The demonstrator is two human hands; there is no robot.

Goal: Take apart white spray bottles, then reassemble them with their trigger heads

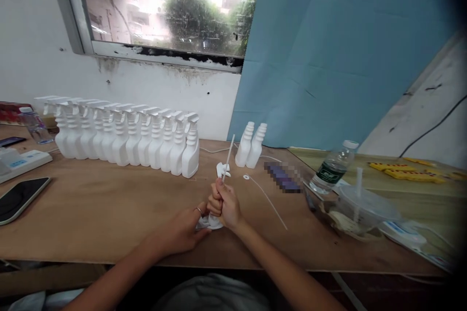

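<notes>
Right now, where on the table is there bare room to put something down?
Bare wood lies between the phone and the left hand, in front of the row of spray bottles. A smaller patch lies right of the loose tube. The right end, around the water bottle and lidded cup, is crowded.

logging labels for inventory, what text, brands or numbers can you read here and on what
No text can be read.
Water bottle: dark label with print, too small and blurred.
Yellow strips: dark marks, unreadable.
White device: blue labels, too blurred.
Patch by the bottle: blurred out.
White spray bottles: no print visible.
</notes>
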